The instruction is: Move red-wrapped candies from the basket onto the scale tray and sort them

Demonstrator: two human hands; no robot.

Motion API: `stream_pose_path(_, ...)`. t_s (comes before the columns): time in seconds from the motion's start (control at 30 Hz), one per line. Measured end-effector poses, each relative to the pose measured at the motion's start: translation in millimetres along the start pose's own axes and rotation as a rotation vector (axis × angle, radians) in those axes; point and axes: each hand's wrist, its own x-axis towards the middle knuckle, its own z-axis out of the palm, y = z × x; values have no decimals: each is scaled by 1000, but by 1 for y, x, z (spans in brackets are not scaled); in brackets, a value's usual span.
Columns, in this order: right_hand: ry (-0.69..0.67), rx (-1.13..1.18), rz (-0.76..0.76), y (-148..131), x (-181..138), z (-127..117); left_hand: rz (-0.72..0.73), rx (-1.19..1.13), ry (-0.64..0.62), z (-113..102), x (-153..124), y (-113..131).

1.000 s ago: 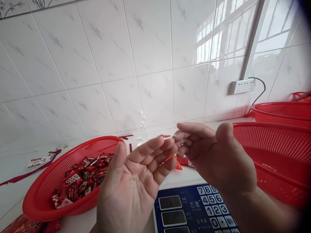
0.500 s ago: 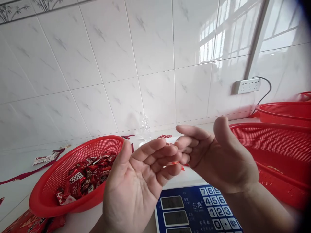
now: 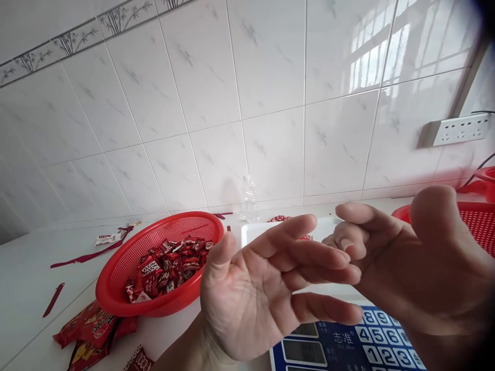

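Observation:
My left hand (image 3: 266, 288) is raised palm up, its fingers apart and nothing in it. Facing it, my right hand (image 3: 417, 257) is also raised, thumb up and fingers loosely curled, with no object visible in the palm. The fingertips of the two hands come close together or overlap in view. Beneath them is a digital scale with a blue keypad panel (image 3: 340, 342) and a white weighing tray (image 3: 247, 234), partly hidden by my hands. Left of my hands, a red plastic basket (image 3: 112, 273) holds many small red-wrapped packets (image 3: 166, 273).
Red packages (image 3: 91, 330) lie in front of the basket. A clear plastic bottle (image 3: 250, 201) stands by the tiled wall. Dark red strips (image 3: 91, 257) lie at left. Another red basket (image 3: 479, 224) is at right, below a socket strip (image 3: 460, 129).
The view has turned left, so the basket, bottle and scale sit further right. My left hand's fingers have spread more, and my right hand's fingers have curled in.

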Motion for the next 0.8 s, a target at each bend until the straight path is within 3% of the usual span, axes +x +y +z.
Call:
stream_pose_path(0.13,-130,318,122,0,1,2,-3,31,49,-1,1,-1)
stream_pose_path(0.37,-211,430,75,6,1,2,296,497,475,-9,8,-2)
stream_pose_path(0.5,-245,427,88,8,1,2,314,639,529,-14,10,-2)
stream_pose_path(0.63,-125,358,87,9,2,1,290,816,508,-14,8,-11)
stream_pose_path(0.8,90,424,65,10,8,-3,97,1086,474,-14,14,-14)
